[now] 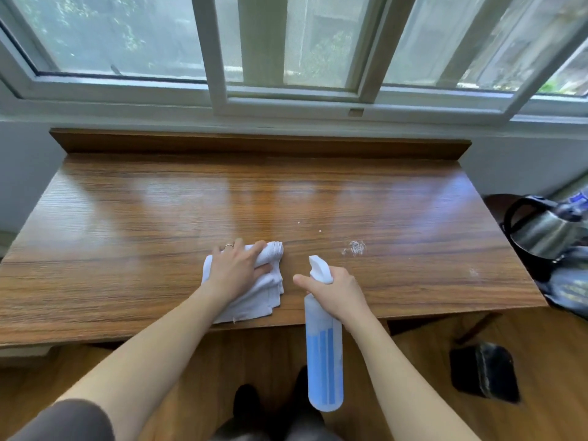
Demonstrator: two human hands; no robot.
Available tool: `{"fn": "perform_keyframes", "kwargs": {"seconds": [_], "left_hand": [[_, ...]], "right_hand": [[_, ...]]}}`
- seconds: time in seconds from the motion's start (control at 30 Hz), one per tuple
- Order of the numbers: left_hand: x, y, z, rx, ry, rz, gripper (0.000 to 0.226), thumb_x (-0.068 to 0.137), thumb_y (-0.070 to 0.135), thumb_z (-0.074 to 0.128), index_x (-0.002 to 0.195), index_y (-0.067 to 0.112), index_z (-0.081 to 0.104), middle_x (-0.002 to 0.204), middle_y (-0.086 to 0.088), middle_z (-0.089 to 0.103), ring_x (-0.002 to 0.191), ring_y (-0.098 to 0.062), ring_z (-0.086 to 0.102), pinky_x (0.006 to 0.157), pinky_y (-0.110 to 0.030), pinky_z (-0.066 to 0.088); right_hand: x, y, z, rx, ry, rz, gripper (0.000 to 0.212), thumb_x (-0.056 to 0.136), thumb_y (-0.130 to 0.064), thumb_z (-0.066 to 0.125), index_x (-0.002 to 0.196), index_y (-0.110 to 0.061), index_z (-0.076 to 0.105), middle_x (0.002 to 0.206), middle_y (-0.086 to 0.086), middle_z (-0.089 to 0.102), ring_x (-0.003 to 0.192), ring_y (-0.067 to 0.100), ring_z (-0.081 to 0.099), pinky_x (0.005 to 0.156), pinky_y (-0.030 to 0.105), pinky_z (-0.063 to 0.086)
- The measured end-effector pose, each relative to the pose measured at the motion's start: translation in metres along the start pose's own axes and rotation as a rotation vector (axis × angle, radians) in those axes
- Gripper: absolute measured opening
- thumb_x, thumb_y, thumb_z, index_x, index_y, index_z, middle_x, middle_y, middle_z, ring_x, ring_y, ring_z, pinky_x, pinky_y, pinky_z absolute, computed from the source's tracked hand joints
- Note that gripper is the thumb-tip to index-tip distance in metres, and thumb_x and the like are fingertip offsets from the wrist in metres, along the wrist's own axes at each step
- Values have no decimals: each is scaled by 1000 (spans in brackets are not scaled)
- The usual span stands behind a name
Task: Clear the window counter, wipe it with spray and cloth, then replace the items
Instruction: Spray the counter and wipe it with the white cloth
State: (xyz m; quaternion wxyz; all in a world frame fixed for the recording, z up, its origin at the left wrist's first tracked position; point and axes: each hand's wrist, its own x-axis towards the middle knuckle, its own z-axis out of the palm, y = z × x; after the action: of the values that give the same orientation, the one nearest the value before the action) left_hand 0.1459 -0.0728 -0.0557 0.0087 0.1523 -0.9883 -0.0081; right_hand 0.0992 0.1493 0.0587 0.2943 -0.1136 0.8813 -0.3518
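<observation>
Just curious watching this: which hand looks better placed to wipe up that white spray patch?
Left, probably. The left hand already grips the cloth on the counter, left of the patch; the right hand holds the bottle.

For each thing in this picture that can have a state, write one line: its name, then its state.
Left hand: pressing on the cloth, fingers curled over its rolled edge.
Right hand: gripping the spray bottle's neck.
Cloth: bunched, lying on the counter.
Spray bottle: held over the counter's near edge, nozzle pointing away from the person.
Counter: cleared, white spray foam at right.
Kettle: set off the counter, at right.
</observation>
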Motion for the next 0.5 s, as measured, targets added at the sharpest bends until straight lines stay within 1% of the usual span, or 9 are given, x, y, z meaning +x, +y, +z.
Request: {"fn": "perform_keyframes", "kwargs": {"seconds": [0.07,0.13,0.2,0.3,0.4,0.5], "left_hand": [[16,-5,-3,-27,-81,-43,51,91,69,34,130,38,43,110,-8,57,97,-31,60,83,-45,37],[26,-7,-5,-45,-108,-63,49,92,67,37,132,38,42,112,-8,57,99,-30,59,86,-44,36],[29,-7,-3,-40,-85,-62,48,92,67,36,129,37,43,109,-6,57,96,-28,59,85,-44,36],[21,-2,0,-37,-73,-44,48,93,67,35,129,37,43,107,-6,59,94,-27,60,86,-44,36],[4,4,-2,-13,-63,-4,49,91,68,36,129,37,45,103,-4,61,91,-25,61,81,-42,36],[-20,12,-2,7,-1,58,51,86,69,38,120,35,57,91,-5,63,83,-28,61,73,-40,38]], "right_hand": [[-7,4,2,10,11,20,34,86,-54,68,85,-21,63,80,-3,63,78,14,61,70,33,49],[-15,8,3,21,29,45,37,87,-55,68,95,-19,64,90,0,66,86,16,63,79,37,54],[-20,13,2,31,44,58,37,87,-55,67,97,-20,64,92,1,66,88,15,63,81,36,54],[-24,17,-1,42,58,67,41,87,-54,68,99,-15,66,94,3,68,89,16,64,79,35,54],[-21,18,-5,51,74,57,47,86,-54,68,102,-9,67,96,8,69,91,21,65,82,40,55],[-15,16,-13,47,70,38,49,87,-53,68,104,-7,67,96,8,69,90,21,65,81,40,54]]}}
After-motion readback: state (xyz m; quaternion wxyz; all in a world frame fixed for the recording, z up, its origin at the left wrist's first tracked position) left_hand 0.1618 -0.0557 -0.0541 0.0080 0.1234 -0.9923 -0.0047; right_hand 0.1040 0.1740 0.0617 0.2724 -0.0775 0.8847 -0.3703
